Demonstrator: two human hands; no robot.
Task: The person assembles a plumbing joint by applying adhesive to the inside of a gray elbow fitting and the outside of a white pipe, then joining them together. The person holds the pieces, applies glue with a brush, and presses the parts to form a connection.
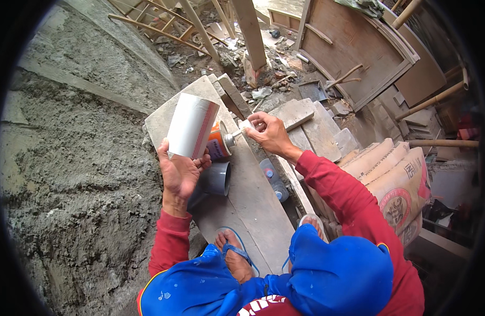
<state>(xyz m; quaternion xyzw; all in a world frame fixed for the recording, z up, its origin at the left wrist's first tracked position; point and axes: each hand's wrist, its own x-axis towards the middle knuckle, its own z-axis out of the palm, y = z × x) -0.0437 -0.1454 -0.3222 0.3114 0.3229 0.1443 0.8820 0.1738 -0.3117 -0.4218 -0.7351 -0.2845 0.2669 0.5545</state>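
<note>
My left hand (pixel 182 171) is closed around the lower end of a short white pipe (pixel 192 124) with a line of red print along its side. Just behind the pipe is an orange and dark blue can (pixel 217 141), its metal neck pointing right; the pipe partly hides it. Between the fingertips of my right hand (pixel 271 134) I pinch a small white cap (pixel 246 125), close to the can's neck. Whether the cap touches the neck, I cannot tell. A grey pipe fitting (pixel 215 180) lies on the planks (pixel 247 195) below my left hand, partly covered by it.
Rough cement wall (pixel 89 168) rises on my left. Clear plastic bottles (pixel 274 181) sit in a gap beside the planks. Paper cement sacks (pixel 395 184) are stacked at right. Farther off are a wooden ladder (pixel 166 23), posts, a wooden panel (pixel 353 47) and rubble.
</note>
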